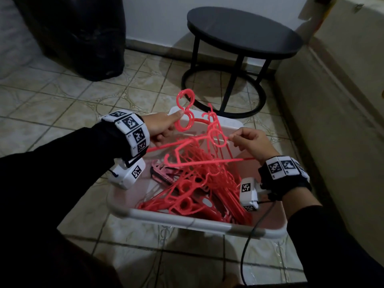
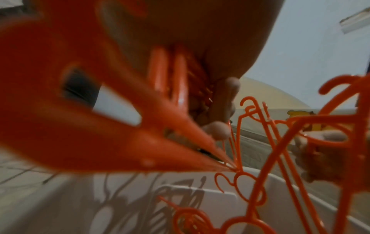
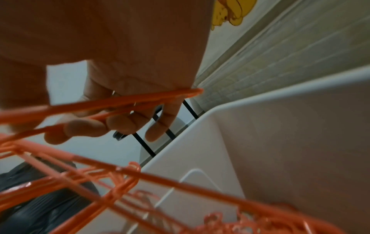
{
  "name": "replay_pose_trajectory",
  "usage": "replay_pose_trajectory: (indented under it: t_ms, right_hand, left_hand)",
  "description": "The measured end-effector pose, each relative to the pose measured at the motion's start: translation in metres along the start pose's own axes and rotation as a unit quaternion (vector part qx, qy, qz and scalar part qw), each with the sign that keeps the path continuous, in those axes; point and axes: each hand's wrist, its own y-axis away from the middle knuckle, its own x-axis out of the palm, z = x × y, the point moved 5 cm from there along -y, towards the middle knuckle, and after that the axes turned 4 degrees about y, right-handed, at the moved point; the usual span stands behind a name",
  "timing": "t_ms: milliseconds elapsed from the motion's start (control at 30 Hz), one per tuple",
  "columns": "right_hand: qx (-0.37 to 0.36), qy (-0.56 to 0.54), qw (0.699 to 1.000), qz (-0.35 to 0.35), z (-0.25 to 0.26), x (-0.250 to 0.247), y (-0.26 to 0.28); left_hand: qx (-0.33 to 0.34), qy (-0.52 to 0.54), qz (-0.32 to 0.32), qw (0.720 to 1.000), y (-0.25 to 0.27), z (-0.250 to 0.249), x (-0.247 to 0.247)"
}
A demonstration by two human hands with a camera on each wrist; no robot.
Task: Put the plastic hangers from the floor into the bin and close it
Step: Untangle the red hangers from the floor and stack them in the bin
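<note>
A white plastic bin (image 1: 187,220) stands open on the tiled floor, its lid out of sight. Inside lies a tangled heap of red plastic hangers (image 1: 199,183), with a few pink ones (image 1: 160,169) at the left. My left hand (image 1: 164,125) grips a bunch of red hangers (image 1: 185,113) near their hooks, over the bin's far left corner. My right hand (image 1: 247,142) pinches another red hanger (image 1: 216,136) over the far right side. The left wrist view shows hanger bars (image 2: 176,79) running through my curled fingers. In the right wrist view my fingers (image 3: 124,123) curl round thin hanger bars (image 3: 120,102).
A round black side table (image 1: 243,32) stands just behind the bin. A black bag-like mass (image 1: 83,34) sits at the back left. A beige cabinet (image 1: 342,100) runs along the right. A dark cable (image 1: 249,244) hangs from my right wrist over the bin's near rim.
</note>
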Motion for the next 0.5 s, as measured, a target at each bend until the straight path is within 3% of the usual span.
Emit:
replay_pose_trajectory:
  t_ms: [267,500]
  right_hand:
    - [0.005,0.000,1.000,0.000,0.002,0.025,0.003]
    - [0.014,0.068,0.998,-0.001,-0.006,0.024,0.003]
  left_hand:
    - [0.005,-0.051,0.094,0.994,0.011,-0.008,0.017]
    - [-0.028,-0.111,0.063,0.991,0.011,0.001,0.004]
